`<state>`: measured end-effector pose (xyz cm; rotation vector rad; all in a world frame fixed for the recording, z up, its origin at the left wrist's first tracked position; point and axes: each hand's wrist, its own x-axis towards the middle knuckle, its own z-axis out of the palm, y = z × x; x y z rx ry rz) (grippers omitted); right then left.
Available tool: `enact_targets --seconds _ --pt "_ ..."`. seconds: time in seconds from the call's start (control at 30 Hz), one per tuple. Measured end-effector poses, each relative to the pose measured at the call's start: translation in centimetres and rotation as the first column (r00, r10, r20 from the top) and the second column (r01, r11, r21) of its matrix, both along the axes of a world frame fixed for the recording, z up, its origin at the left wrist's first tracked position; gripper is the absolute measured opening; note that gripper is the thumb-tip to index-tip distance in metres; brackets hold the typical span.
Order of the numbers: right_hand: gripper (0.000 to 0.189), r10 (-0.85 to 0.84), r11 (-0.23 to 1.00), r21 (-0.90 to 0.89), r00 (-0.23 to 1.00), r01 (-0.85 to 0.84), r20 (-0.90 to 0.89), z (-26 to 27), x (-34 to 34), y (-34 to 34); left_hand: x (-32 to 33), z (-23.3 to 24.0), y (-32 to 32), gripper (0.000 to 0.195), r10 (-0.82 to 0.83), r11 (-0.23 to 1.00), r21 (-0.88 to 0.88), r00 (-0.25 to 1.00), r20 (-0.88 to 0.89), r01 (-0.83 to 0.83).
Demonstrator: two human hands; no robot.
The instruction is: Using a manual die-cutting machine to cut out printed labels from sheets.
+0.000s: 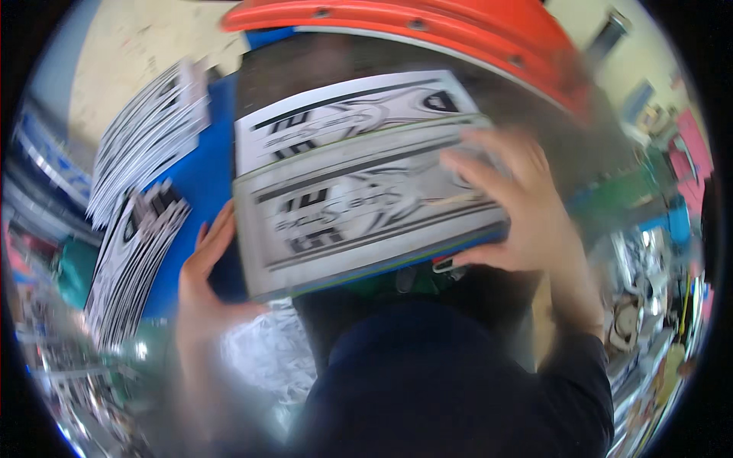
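A thick rectangular panel (366,212) with a pale border and a black printed design lies tilted in front of me. My left hand (209,280) is at its near left corner, fingers along the left edge and thumb near the front edge. My right hand (515,200) spans its right end, fingers over the top and thumb at the near edge. Beyond the panel, partly covered by it, a white printed sheet (366,106) with a matching design rests on a dark machine bed (320,60). Motion blur softens both hands.
An orange curved machine part (412,17) arches over the bed's far side. At left, a fanned stack of printed sheets (152,143) and a nearer stack (134,269) lie on a blue surface (192,172). Crumpled clear plastic (272,355) is below.
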<state>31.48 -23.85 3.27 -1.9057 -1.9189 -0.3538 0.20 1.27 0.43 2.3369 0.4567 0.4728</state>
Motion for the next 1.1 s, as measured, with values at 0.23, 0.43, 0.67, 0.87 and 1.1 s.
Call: enact_targets --seconds 0.23,0.43,0.67,0.87,1.1 --pt "0.108 -0.128 0.986 -0.145 0.945 0.087 -0.301 -2.0 3.6 -2.5 1.5 0.2 -1.3 0.120 0.058 0.991 -0.123 0.998 0.022 -0.055" --pt "0.108 -0.077 0.996 -0.058 0.969 0.066 -0.235 -3.3 4.1 -2.6 2.0 0.2 -1.5 0.122 0.054 0.989 -0.140 0.998 0.034 -0.049" --pt "0.107 -0.066 0.998 -0.039 0.967 0.058 -0.245 -3.5 4.5 -2.7 1.9 0.0 -1.5 0.125 0.086 0.977 -0.202 0.995 0.047 -0.075" --pt "0.106 -0.038 0.999 -0.006 0.968 0.037 -0.249 -3.6 4.5 -2.7 1.6 -0.2 -1.0 0.125 0.060 0.987 -0.153 0.998 0.019 -0.056" --pt "0.106 -0.064 0.998 -0.005 0.975 0.064 -0.213 -3.5 4.4 -2.7 1.7 -0.3 -1.2 0.125 0.086 0.983 -0.162 0.996 0.012 -0.083"
